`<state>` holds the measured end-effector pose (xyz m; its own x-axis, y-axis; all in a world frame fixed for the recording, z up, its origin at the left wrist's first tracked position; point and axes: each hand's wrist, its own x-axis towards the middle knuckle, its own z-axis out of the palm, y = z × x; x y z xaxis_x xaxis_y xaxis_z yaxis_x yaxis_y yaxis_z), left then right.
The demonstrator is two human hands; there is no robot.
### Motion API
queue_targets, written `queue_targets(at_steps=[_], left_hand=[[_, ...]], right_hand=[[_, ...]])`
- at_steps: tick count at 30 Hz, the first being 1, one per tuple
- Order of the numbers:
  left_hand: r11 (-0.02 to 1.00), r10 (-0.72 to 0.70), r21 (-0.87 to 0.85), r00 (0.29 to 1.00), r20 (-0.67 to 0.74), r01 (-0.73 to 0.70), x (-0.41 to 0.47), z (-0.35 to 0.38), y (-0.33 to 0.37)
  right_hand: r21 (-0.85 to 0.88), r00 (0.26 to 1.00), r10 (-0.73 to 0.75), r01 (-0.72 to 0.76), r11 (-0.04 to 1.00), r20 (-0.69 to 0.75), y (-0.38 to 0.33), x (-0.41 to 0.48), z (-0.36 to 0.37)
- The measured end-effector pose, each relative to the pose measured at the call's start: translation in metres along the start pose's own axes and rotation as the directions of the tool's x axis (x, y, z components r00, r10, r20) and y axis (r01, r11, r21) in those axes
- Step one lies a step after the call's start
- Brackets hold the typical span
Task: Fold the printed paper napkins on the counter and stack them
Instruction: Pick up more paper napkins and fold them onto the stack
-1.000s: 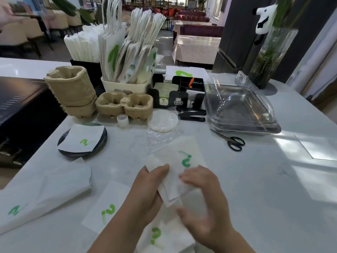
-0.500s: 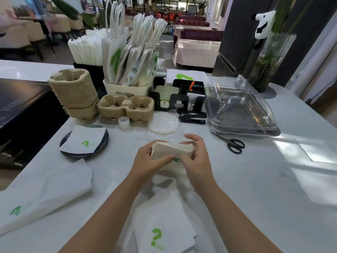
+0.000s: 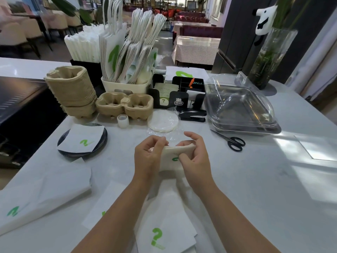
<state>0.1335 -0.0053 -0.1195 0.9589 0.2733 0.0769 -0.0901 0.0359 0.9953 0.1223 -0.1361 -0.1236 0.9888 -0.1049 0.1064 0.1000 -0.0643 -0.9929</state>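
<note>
A white paper napkin (image 3: 170,157) with a green question-mark print is held folded above the counter (image 3: 255,189), between both hands. My left hand (image 3: 147,156) pinches its left edge and my right hand (image 3: 194,159) grips its right side, thumb over the print. Flat napkins (image 3: 164,229) with the same green mark lie under my forearms at the near edge. One more napkin (image 3: 82,138) rests on a dark plate (image 3: 63,150) at the left. A large white printed sheet (image 3: 42,194) lies at the near left.
Black scissors (image 3: 231,141) lie right of my hands. Behind them are a round wrapped stack of white discs (image 3: 162,121), a tape roll (image 3: 123,121), a black stapler (image 3: 193,115), cardboard cup carriers (image 3: 124,105), a tub of paper bags (image 3: 125,52) and a clear domed tray (image 3: 240,108).
A second ago the napkin lay partly open on the counter under my hands. It has since been lifted and folded over, and both hands now pinch it slightly farther from me.
</note>
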Motion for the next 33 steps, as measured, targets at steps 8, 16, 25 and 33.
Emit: queue_targets(at_steps=[8, 16, 25, 33], left_hand=[[0.998, 0.026, -0.060, 0.999, -0.037, -0.028, 0.001, 0.007, 0.005], [0.979, 0.101, 0.157, 0.975, 0.200, -0.134, -0.001, -0.007, 0.027], [0.752, -0.311, 0.657, 0.910, 0.275, 0.058, -0.077, -0.084, 0.063], [0.720, -0.326, 0.679, 0.934, 0.149, 0.143, -0.108, -0.088, 0.017]], right_hand=[[-0.049, 0.999, -0.049, 0.049, 0.998, -0.004, 0.000, -0.005, 0.003], [-0.088, 0.999, -0.045, 0.045, 0.995, 0.002, -0.017, -0.008, 0.003], [-0.499, 0.936, 0.233, -0.074, 0.863, 0.265, -0.036, -0.071, -0.022], [-0.691, 0.928, 0.269, -0.018, 0.722, 0.257, -0.004, -0.093, -0.016]])
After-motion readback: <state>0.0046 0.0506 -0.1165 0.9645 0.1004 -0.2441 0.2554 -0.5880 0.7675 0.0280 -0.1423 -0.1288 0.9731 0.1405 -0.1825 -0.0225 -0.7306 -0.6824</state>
